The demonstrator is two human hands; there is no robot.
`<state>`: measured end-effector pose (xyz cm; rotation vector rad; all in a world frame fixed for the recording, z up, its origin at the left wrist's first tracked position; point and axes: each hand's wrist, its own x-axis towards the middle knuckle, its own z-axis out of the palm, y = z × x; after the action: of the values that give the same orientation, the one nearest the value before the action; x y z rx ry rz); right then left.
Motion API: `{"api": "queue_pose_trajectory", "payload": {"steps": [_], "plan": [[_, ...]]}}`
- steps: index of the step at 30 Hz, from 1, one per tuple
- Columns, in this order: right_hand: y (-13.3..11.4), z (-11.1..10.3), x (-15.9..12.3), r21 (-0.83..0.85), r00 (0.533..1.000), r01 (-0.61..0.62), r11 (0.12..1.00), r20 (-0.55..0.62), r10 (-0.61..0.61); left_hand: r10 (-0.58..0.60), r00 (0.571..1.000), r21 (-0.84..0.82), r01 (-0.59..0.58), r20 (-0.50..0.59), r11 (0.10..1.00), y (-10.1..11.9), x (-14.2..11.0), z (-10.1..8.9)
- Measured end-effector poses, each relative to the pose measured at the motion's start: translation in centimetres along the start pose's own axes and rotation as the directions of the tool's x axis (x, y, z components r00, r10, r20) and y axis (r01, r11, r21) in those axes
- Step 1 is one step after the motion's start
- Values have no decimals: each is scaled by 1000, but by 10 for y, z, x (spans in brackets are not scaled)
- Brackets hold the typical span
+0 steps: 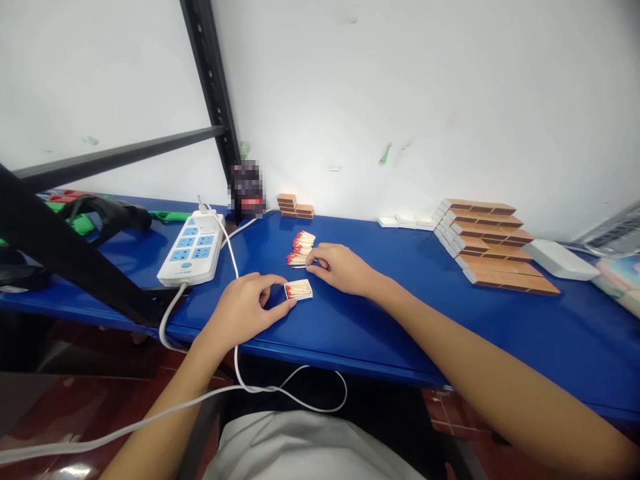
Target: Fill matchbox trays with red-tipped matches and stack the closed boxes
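Note:
A small white matchbox tray (311,294) with red-tipped matches (300,289) in it rests on the blue table. My left hand (250,307) grips the tray's left end between thumb and fingers. Just behind the tray lies a loose pile of red-headed matches (301,248), their heads mostly toward the left. My right hand (343,268) is at the pile's near right side, thumb and forefinger pinched on the plain end of a match (299,267). Whether more than one match is between those fingertips cannot be made out.
A white power strip (193,248) with cables stands left, beside a black metal frame (213,73). Along the wall are a few small matchboxes (296,208), white trays (407,222) and a stepped stack of matchboxes (490,243). A white cable (236,360) hangs over the table's front edge.

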<state>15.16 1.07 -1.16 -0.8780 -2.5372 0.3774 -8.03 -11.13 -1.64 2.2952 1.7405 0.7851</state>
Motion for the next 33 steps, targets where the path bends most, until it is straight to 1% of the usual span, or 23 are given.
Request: {"api": "queue_pose_trajectory", "payload": {"steps": [7,16,22,25,29,33], "plan": [[-6,7,4,34,1000,16,999,-18,-16,3,1000,-5,-3,-5,1000,-1,-1,0],[-8,7,4,31,1000,7,999,-6,-7,5,1000,11,-5,1,1000,0,-1,0],[-11,9,6,9,995,-96,995,37,96,-5,1000,1,5,5,1000,0,-1,0],[-15,5,5,-12,993,-98,995,63,99,-4,1000,-11,4,9,1000,0,0,0],[-24,-8,-1,34,995,-58,998,85,54,-16,1000,-20,16,7,1000,0,0,0],[-33,-16,-6,5,984,-9,1000,178,8,-5,1000,-18,5,-12,1000,0,0,0]]}}
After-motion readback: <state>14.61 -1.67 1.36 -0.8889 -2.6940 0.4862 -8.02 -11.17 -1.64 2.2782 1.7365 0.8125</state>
